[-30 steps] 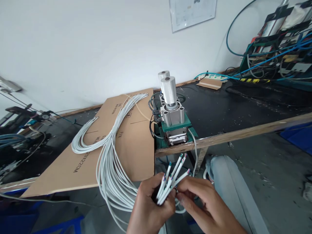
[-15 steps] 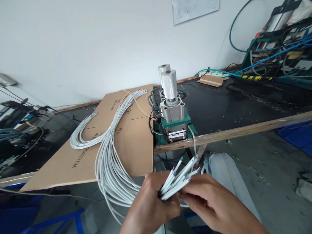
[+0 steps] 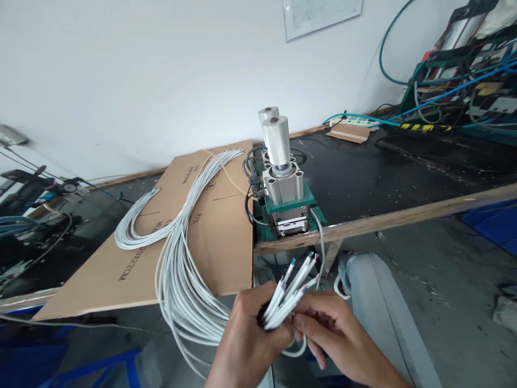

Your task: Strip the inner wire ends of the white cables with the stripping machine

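Observation:
My left hand (image 3: pixel 252 326) is closed around a bundle of white cables (image 3: pixel 283 302). Their cut ends point up and away from me, with small coloured wire tips showing. Against the bundle's right side, my right hand (image 3: pixel 327 326) pinches a white cable; the exact grip point is partly hidden by the fingers. A short loop of white cable hangs below those fingertips. The long tail of cables (image 3: pixel 189 285) sweeps left from my left hand onto a cardboard sheet (image 3: pixel 226 242), where it splits into two curved bunches.
Beyond my hands, a pneumatic press (image 3: pixel 283 183) with two knurled metal cylinders stands at the edge of the black table (image 3: pixel 363 178). More machinery (image 3: pixel 456 70) with blue hoses stands at the right, and a gauge unit (image 3: pixel 70 186) at the left. My knee (image 3: pixel 375 302) is below.
The right hand has shifted slightly left and down, its fingers now lower beside the bundle. The cable ends have tilted more upright, and a cable loop shows beneath the right fingers.

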Demonstrator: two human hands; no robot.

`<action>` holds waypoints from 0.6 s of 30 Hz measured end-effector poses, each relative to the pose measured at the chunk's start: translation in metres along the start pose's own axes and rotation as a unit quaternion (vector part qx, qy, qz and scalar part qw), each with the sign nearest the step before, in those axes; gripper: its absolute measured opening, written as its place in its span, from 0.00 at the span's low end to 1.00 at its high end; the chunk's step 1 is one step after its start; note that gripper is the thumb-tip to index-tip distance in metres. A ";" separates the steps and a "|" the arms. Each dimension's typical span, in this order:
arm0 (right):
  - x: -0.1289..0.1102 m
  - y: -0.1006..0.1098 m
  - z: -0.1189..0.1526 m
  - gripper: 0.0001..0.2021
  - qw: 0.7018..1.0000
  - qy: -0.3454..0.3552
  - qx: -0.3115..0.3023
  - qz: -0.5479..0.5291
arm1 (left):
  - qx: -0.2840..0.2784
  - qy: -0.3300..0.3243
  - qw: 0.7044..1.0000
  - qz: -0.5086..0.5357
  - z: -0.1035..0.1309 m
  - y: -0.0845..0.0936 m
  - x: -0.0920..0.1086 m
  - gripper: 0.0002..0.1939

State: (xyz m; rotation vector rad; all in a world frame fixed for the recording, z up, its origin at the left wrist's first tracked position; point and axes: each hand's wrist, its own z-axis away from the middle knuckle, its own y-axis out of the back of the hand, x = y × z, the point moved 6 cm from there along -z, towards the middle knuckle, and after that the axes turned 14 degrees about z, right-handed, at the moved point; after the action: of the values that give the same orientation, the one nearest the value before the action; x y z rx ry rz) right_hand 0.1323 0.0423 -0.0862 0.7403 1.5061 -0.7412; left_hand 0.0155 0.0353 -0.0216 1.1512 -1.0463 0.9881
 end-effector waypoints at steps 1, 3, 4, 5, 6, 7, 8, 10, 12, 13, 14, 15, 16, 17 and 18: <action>0.007 -0.006 -0.001 0.19 0.999 -0.007 0.008 -0.046 | 0.007 0.007 1.000 0.012 0.001 0.002 -0.001 0.05; 0.016 -0.017 -0.002 0.20 0.993 -0.011 0.023 -0.118 | 0.021 0.016 0.999 0.036 0.002 0.005 -0.004 0.05; 0.020 -0.022 -0.003 0.21 0.989 -0.011 0.030 -0.147 | 0.026 0.015 0.998 0.048 0.003 0.006 -0.004 0.05; 0.022 -0.026 -0.004 0.21 0.984 -0.011 0.036 -0.172 | 0.029 0.013 0.998 0.060 0.003 0.007 -0.005 0.06; 0.025 -0.029 -0.005 0.21 0.980 -0.010 0.041 -0.196 | 0.031 0.011 0.997 0.073 0.004 0.009 -0.006 0.06; 0.026 -0.032 -0.006 0.21 0.975 -0.009 0.044 -0.216 | 0.030 0.010 0.996 0.086 0.004 0.009 -0.007 0.07; 0.027 -0.035 -0.007 0.21 0.972 -0.008 0.046 -0.231 | 0.027 0.010 0.995 0.099 0.004 0.010 -0.008 0.07; 0.029 -0.038 -0.008 0.21 0.967 -0.006 0.050 -0.250 | 0.018 0.013 0.992 0.126 0.004 0.010 -0.010 0.08; 0.030 -0.039 -0.009 0.20 0.964 -0.006 0.056 -0.260 | 0.013 0.015 0.989 0.145 0.005 0.010 -0.011 0.10; 0.030 -0.040 -0.009 0.20 0.963 -0.005 0.059 -0.264 | 0.012 0.018 0.989 0.149 0.005 0.010 -0.011 0.11; 0.030 -0.040 -0.009 0.20 0.961 -0.004 0.063 -0.268 | 0.016 0.020 0.988 0.152 0.005 0.010 -0.012 0.12; 0.031 -0.041 -0.009 0.20 0.960 -0.002 0.065 -0.272 | 0.018 0.023 0.988 0.155 0.006 0.010 -0.012 0.13; 0.031 -0.041 -0.009 0.20 0.959 -0.001 0.067 -0.277 | 0.021 0.026 0.987 0.157 0.007 0.010 -0.012 0.13; 0.031 -0.042 -0.009 0.20 0.957 0.001 0.069 -0.281 | 0.025 0.028 0.986 0.160 0.007 0.010 -0.013 0.13; 0.031 -0.043 -0.009 0.20 0.956 0.003 0.070 -0.285 | 0.027 0.029 0.986 0.162 0.008 0.010 -0.013 0.13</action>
State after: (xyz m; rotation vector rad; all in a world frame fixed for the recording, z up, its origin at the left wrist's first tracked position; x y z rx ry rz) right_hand 0.0910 0.0252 -0.1156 0.4011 1.7033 -1.2883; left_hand 0.0017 0.0281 -0.0312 1.0068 -1.1888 1.3047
